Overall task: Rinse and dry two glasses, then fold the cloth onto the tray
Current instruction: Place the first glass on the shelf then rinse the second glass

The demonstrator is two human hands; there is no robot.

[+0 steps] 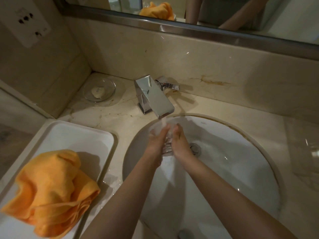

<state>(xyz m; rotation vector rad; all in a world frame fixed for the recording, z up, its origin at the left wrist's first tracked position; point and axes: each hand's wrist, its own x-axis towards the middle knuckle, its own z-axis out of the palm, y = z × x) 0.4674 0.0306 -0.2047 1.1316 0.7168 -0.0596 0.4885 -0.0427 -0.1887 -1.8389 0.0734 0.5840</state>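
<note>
A clear glass [167, 144] sits between both my hands over the white sink [241, 169], under water running from the chrome tap [155, 95]. My left hand [156, 144] holds its left side and my right hand [179, 144] holds its right side, fingers pointing toward the tap. A second clear glass [309, 149] stands on the counter at the far right, hard to make out. A crumpled orange cloth [51, 192] lies on the white tray [77, 135] at the left.
A glass dish with a piece of soap [99, 91] sits in the back left corner of the marble counter. The sink drain [196, 148] lies just right of my hands. A mirror runs along the back wall, a socket plate at upper left.
</note>
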